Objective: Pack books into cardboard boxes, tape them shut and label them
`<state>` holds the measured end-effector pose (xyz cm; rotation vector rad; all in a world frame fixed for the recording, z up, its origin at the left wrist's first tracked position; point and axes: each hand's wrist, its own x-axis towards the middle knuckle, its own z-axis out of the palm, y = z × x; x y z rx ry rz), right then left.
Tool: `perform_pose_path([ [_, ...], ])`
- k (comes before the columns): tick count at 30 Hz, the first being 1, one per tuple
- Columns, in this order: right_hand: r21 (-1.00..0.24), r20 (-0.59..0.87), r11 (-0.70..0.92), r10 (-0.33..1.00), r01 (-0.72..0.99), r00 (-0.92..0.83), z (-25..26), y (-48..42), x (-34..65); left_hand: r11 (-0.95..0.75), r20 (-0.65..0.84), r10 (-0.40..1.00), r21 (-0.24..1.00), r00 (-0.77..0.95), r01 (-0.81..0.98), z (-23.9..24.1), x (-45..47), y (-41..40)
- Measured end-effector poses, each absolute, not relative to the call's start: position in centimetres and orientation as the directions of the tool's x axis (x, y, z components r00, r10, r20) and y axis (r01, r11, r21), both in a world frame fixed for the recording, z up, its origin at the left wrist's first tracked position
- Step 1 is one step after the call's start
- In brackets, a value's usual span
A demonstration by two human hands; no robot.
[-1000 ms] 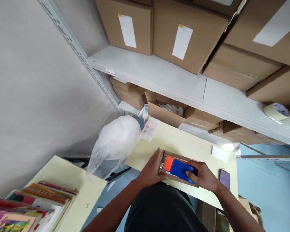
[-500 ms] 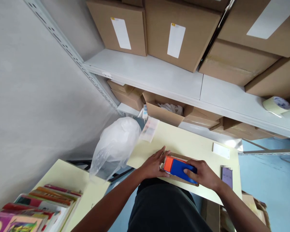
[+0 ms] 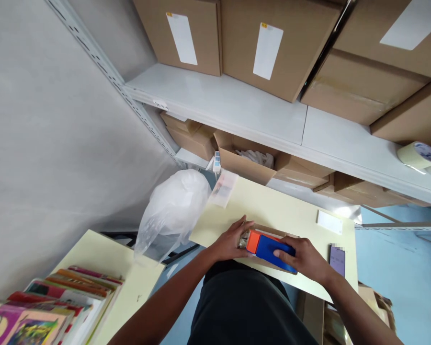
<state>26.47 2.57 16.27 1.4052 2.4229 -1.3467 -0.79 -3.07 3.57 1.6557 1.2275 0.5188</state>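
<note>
Blue-and-orange oblong plastic tool (image 3: pixel 267 244), lying lengthwise on a flat brown cardboard packet (image 3: pixel 278 233) at the near edge of the pale yellow worktop (image 3: pixel 273 206). The right hand (image 3: pixel 303 258) covers the blue end, fingers (image 3: pixel 283 252) curled down and clamped on it. The left hand (image 3: pixel 232 239) lies against the orange end with its fingers stretched out side by side, gripping nothing. A small metallic part shows there, possibly a mechanism; it is too small to tell.

The casing looks rigid, smooth and fairly light, so it may slip on the cardboard. The long sides of the blue body offer the surest hold. The packet beneath is stiff but thin.

On the same worktop: a dark phone (image 3: pixel 336 258), a white card (image 3: pixel 329 222) and a clear plastic sleeve (image 3: pixel 222 189). A filled translucent bag (image 3: pixel 175 206) hangs off the left corner.

Behind stands a white metal shelf (image 3: pixel 237 105) with labelled brown cartons (image 3: pixel 273 43) and a tape roll (image 3: pixel 418 154). Stacked colourful books (image 3: pixel 57 297) lie lower left; floor blue, wall grey.
</note>
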Motion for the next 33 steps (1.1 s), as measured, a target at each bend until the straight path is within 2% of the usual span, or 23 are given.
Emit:
perform_pose_path([
  [4,-0.643,-0.423,0.227,0.69,0.732,-0.587,16.2,2.5,26.4,-0.008,-0.172,0.905,0.907,0.388,0.422,3.1,-0.9,-3.2],
  [10,-0.633,-0.435,0.222,0.691,0.742,-0.578,16.2,2.5,26.3,-0.114,-0.117,0.918,0.837,0.378,0.535,4.0,-0.7,-2.9],
  [19,-0.649,-0.423,0.216,0.694,0.73,-0.582,16.4,2.5,26.1,-0.385,-0.058,0.802,0.71,0.595,0.589,4.3,-1.3,-2.2],
  [24,-0.647,-0.421,0.221,0.695,0.729,-0.584,16.4,2.5,26.0,-0.394,-0.046,0.799,0.713,0.6,0.58,4.3,-1.7,-1.9],
  [33,-0.626,-0.432,0.228,0.695,0.746,-0.575,16.6,2.8,25.7,-0.312,-0.08,0.82,0.767,0.566,0.56,4.5,-1.6,-1.9],
])
